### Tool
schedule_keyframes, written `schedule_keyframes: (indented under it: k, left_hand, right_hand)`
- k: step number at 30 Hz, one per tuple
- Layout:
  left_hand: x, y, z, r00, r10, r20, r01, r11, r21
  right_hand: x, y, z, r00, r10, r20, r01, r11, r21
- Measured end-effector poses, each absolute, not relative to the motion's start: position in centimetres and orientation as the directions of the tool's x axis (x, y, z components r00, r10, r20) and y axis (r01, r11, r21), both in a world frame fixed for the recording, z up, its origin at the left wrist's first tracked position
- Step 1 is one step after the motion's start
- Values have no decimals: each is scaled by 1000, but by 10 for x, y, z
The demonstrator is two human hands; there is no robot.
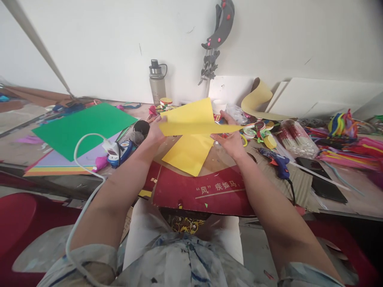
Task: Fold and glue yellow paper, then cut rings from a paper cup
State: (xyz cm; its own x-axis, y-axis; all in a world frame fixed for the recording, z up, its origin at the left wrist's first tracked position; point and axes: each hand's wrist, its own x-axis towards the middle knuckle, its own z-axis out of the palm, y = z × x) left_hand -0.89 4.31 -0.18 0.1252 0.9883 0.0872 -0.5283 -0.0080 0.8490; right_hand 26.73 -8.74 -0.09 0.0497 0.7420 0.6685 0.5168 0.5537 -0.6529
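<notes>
A yellow paper sheet [197, 129] is raised above the table, its near part seen almost edge-on as a narrow band. My left hand [156, 130] is closed on its left end. At the right end my right hand [231, 139] holds it, thumb below the band and forefinger above. Another yellow surface [188, 111] shows behind the band; whether it belongs to the same sheet I cannot tell. Below lies a yellow piece of paper [189, 157], partly over a red printed board [203, 193] with white Chinese characters.
Left are a green sheet [83, 129], stacked coloured paper [60, 163] and a white plug with cable [110, 146]. A bottle [157, 85] stands behind. On the right lie a blue glue gun [279, 163], a black phone [321, 179] and coloured pipe cleaners [356, 149].
</notes>
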Motion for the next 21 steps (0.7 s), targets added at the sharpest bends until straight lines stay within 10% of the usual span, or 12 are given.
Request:
schedule_keyframes:
  k: [3,10,21]
  left_hand:
    - [-13,52,-4,-27,999,31,-525,-41,850]
    - [-18,62,-8,52,998,38,-483,-8,875]
    - [-23,51,-6,143,990,-21,-458,85,885]
  right_hand:
    - [269,-94,4,-147,699,700,638,608,-473]
    - [263,-101,6,-406,752,519,472,659,-586]
    - [247,-109,15,60,959,278,190,263,-946]
